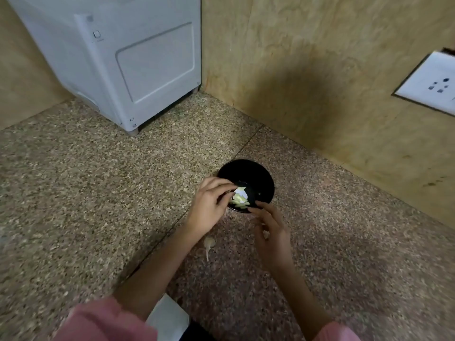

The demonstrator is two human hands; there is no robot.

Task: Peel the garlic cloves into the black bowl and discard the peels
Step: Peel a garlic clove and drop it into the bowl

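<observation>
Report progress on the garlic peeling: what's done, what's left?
Done: pale peeled cloves lie in the black bowl. In hand: the left hand appears to pinch a white peel over the bowl; the right hand is at the near rim, blurred. Left: a peel scrap lies on the stone surface, undiscarded.

A white appliance [138, 62] stands on speckled floor [73, 180] beside a plywood wall [307, 70] with a socket plate [430, 82].

1. Left hand [211, 201] forward, fingers curled in, tips bunched together; grip unclear.
2. Right hand [269, 228] just beside it, fingers stretched forward, blurred.
3. Left forearm [152, 271] and right forearm [302, 291] bare, angling inward.
</observation>
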